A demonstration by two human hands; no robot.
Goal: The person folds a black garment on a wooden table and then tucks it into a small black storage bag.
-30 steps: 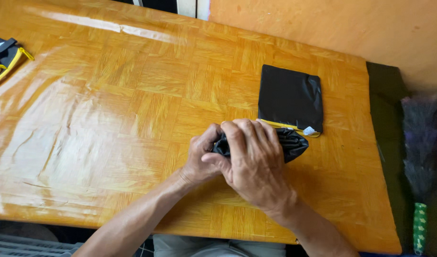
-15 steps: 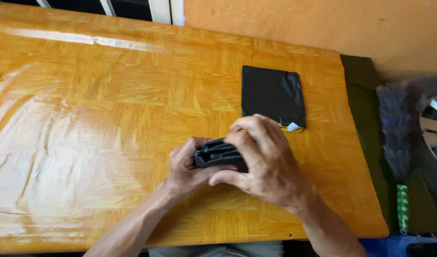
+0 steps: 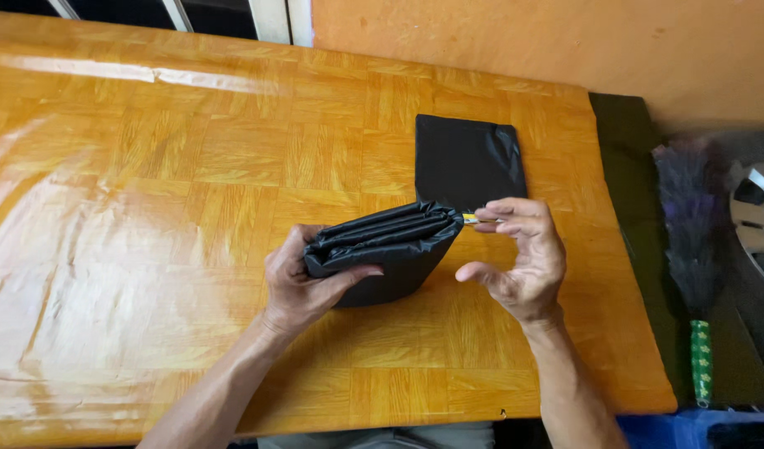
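My left hand (image 3: 303, 287) grips a folded black plastic bag (image 3: 386, 254) by its left end and holds it just above the wooden table (image 3: 149, 208). My right hand (image 3: 519, 262) is at the bag's right end, thumb and forefinger pinched on a small yellow tie or tag sticking out of the fold. A second black bag (image 3: 469, 162), folded flat into a rectangle, lies on the table just beyond my hands.
A glossy clear sheet covers the table's left part. Past the table's right edge lies a dark duster (image 3: 690, 224) with a green patterned handle, beside a grey wheel cover (image 3: 756, 212). An orange wall stands behind the table.
Both hands were pressed together over a crumpled bag on the table. Now they have parted, the bag is lifted and folded in layers, and my right fingers pinch the yellow tie.
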